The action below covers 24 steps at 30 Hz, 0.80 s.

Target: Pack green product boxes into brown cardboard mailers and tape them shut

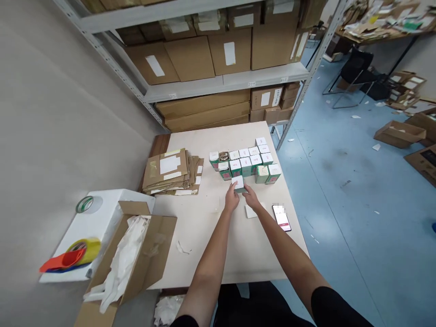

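Observation:
Between my two hands is a small white-topped green box, just in front of the rows of similar boxes. My left hand grips its left side, with the thumb near the top face. On the right side, the fingers of my right hand close against the same box. Several small green-and-white boxes stand behind it in rows. One box at the back left is open, with something brownish inside. Beside my right forearm lies a flat white item, partly covered by the arm.
A phone with a lit screen lies near the right edge of the table. Flattened cardboard is stacked at left. An open carton holds white wrapping, beside a tape dispenser. Shelving with cartons stands behind.

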Motion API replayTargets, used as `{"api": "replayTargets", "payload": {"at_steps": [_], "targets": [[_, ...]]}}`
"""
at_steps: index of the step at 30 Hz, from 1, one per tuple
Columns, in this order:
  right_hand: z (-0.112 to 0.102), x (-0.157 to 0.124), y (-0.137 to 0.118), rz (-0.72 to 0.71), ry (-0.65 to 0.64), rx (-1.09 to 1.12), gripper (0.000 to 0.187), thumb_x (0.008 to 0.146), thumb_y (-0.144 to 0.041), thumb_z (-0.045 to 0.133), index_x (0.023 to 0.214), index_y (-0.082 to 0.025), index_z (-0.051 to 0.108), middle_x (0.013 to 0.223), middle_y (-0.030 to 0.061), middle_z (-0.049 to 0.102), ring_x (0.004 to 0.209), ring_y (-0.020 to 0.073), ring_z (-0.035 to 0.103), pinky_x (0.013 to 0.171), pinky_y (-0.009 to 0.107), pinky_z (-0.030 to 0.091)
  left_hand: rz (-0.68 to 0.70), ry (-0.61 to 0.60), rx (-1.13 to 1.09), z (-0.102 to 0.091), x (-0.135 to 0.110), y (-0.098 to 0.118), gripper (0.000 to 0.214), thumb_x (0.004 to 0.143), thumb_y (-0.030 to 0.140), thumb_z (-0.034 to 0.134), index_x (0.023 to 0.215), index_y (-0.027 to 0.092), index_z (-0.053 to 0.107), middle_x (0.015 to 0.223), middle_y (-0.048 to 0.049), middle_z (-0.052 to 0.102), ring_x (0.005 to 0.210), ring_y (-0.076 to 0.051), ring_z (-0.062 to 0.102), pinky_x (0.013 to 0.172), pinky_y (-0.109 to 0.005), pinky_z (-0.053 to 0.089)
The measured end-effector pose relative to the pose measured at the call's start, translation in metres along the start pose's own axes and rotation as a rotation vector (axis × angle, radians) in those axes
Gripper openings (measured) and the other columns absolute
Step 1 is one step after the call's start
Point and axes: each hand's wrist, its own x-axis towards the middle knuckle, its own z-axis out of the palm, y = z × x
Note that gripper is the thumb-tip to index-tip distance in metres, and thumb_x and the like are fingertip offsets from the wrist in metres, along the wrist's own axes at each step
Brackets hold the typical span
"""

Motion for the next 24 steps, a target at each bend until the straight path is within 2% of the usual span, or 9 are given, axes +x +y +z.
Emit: {"api": "replayTargets", "payload": {"at_steps": [4,7,11,14,17,19,22,24], "targets": [[0.042,-0.028,-0.018,0.037,-0.012,0.0,0.068,0.077,-0.026,0.053,0.145,-0.026,0.058,0.151,0.0067,0.056,0.14,0.0286,0.052,0.118,0.048,0.041,-0.035,0.082,-0.003,-0.038,-0.036,-0.004,0.072,0.084,0.006,0.051,0.152,0.027,0.051,0.158,-0.0063,0.05,0.145,-0.027,0.047,0.113,-0.04,0.048],[0.078,-0.056,-0.032,0.043,-0.023,0.004,0.068,0.075,-0.025,0.053,0.143,-0.024,0.058,0.149,0.008,0.057,0.138,0.0285,0.054,0.117,0.048,0.041,-0.09,0.119,-0.004,-0.071,-0.067,-0.01,0.069,0.084,0.009,0.054,0.15,0.028,0.053,0.159,-0.0057,0.05,0.141,-0.027,0.051,0.11,-0.04,0.05],[0.124,-0.103,-0.044,0.062,-0.043,-0.002,0.062,0.076,-0.026,0.054,0.138,-0.026,0.061,0.143,0.006,0.063,0.133,0.0277,0.057,0.116,0.047,0.042,-0.137,0.128,0.011,-0.112,-0.115,-0.021,0.062,0.087,0.019,0.06,0.147,0.031,0.053,0.155,-0.0048,0.053,0.131,-0.027,0.058,0.107,-0.041,0.051],[0.15,-0.139,-0.046,0.111,-0.05,-0.008,0.059,0.075,-0.024,0.055,0.133,-0.028,0.063,0.138,0.0045,0.067,0.129,0.0272,0.061,0.113,0.045,0.046,-0.125,0.114,0.018,-0.135,-0.15,-0.03,0.05,0.093,0.027,0.057,0.142,0.03,0.056,0.15,-0.0052,0.058,0.131,-0.026,0.058,0.109,-0.043,0.048],[0.167,-0.174,-0.043,0.178,-0.041,-0.032,0.059,0.07,-0.02,0.054,0.128,-0.027,0.064,0.134,0.0047,0.069,0.128,0.0275,0.062,0.113,0.047,0.046,-0.089,0.06,0.023,-0.152,-0.176,-0.042,0.04,0.097,0.032,0.054,0.136,0.028,0.059,0.145,-0.0067,0.061,0.13,-0.026,0.058,0.111,-0.043,0.045],[0.175,-0.196,-0.037,0.214,-0.033,-0.025,0.057,0.066,-0.018,0.053,0.122,-0.026,0.065,0.132,0.0052,0.07,0.13,0.0275,0.061,0.114,0.048,0.044,-0.071,-0.022,0.045,-0.16,-0.187,-0.053,0.038,0.095,0.033,0.058,0.133,0.027,0.06,0.142,-0.007,0.063,0.128,-0.026,0.059,0.111,-0.043,0.045],[0.183,-0.227,-0.025,0.253,-0.023,0.068,0.052,0.064,-0.018,0.053,0.113,-0.025,0.066,0.132,0.0067,0.071,0.134,0.0283,0.06,0.115,0.05,0.042,-0.036,-0.191,0.098,-0.167,-0.191,-0.069,0.044,0.085,0.031,0.072,0.128,0.028,0.063,0.14,-0.0062,0.064,0.126,-0.028,0.059,0.111,-0.043,0.045],[0.185,-0.243,-0.018,0.264,0.001,0.123,0.052,0.064,-0.018,0.055,0.114,-0.026,0.067,0.134,0.0072,0.07,0.138,0.029,0.057,0.115,0.051,0.042,0.016,-0.259,0.129,-0.167,-0.189,-0.075,0.051,0.078,0.028,0.08,0.126,0.027,0.064,0.138,-0.0069,0.064,0.126,-0.028,0.059,0.112,-0.043,0.044]]}}
